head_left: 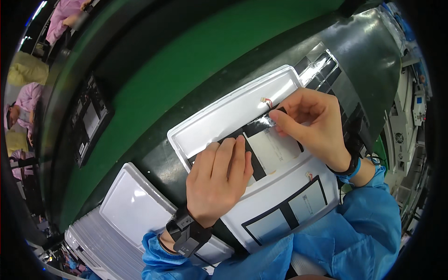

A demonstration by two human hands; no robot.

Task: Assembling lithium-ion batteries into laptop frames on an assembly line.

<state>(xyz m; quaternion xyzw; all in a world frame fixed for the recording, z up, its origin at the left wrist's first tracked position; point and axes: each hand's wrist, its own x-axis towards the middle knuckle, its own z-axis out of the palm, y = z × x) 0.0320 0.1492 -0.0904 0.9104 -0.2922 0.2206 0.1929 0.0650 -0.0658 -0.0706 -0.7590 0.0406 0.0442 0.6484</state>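
A flat battery pack (271,148) with pale panels and black borders lies in a white plastic tray (224,122). Its short coloured wires end in a small pale connector (264,100) at the far edge. My left hand (218,175) rests on the pack's left part, fingers stretched forward, fingertips on the black strip. Thumb and fingers of my right hand (313,122) come together in a pinch at the pack's far right corner, beside the wires. A dark edge shows at those fingertips; what they grip cannot be made out.
Closer to me, a second battery pack (284,212) lies in another white tray (233,224). Stacked white trays (105,242) stand at lower left. An open laptop base (91,119) sits on the green conveyor (154,88). Dark sheets (326,70) lie at far right. Co-workers in pink (29,100) are beyond.
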